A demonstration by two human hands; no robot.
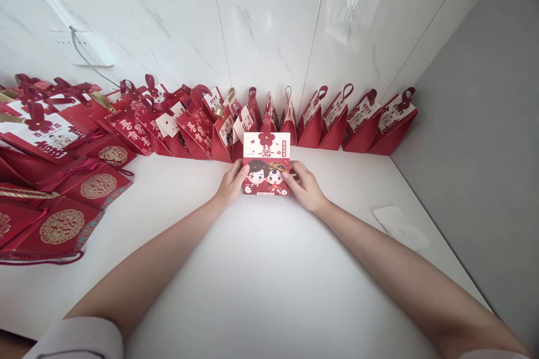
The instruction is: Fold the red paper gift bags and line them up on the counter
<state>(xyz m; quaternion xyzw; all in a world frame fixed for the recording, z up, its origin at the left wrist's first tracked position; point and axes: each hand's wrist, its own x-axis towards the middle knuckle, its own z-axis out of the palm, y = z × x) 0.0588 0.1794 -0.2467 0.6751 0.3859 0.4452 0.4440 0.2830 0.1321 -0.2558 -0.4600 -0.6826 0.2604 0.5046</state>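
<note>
A red and white gift box printed with a cartoon bridal couple stands upright in front of me, a red loop handle at its top. My left hand grips its left side, thumb on the front face. On the opposite side my right hand holds it the same way, thumb across the printed front. The fingers behind the box are hidden. Just beyond it, a row of similar red gift boxes lines the wall, partly covered by the held one.
Larger red boxes with gold round emblems and cords crowd the left side. Folded white paper lies at the right on the white table. A marble-patterned wall bounds the back, and a grey panel the right. A cable hangs from a socket.
</note>
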